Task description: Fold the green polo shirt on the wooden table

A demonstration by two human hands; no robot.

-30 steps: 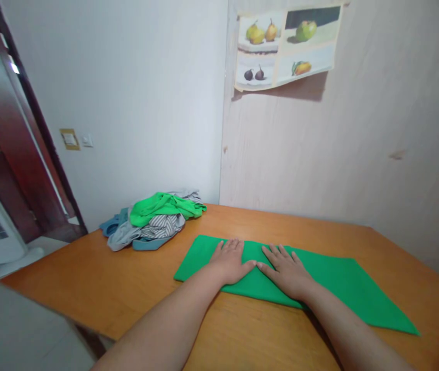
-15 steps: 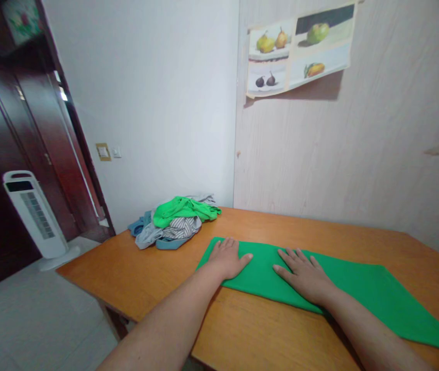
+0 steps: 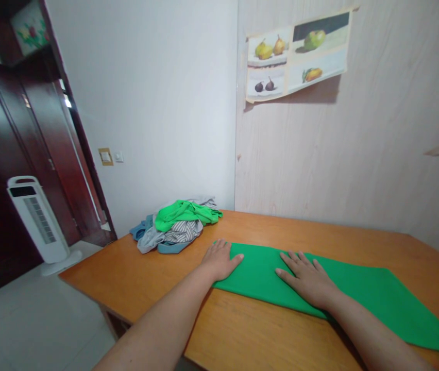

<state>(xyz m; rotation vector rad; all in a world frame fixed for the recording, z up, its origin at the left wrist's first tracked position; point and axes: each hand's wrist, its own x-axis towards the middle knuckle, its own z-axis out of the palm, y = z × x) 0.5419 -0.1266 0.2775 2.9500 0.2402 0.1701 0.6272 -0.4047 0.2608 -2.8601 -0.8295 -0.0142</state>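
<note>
Wooden table (image 3: 250, 330) against a pale wall (image 3: 157, 103): your green cloth (image 3: 377, 296) lies folded flat at 4 o'clock of the view's centre. Your left hand (image 3: 218, 263) rests palm-down, open, on its 9 o'clock end; your right hand (image 3: 306, 278), fingers spread, lies near its middle. Heaped clothes (image 3: 184, 219) sit at the cloth's 10 o'clock.

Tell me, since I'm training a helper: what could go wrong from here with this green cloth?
The left hand and right hand lie flat on the green cloth; sliding them might wrinkle it. The loose clothes pile sits near the left hand, so a wide sweep could knock it.
</note>
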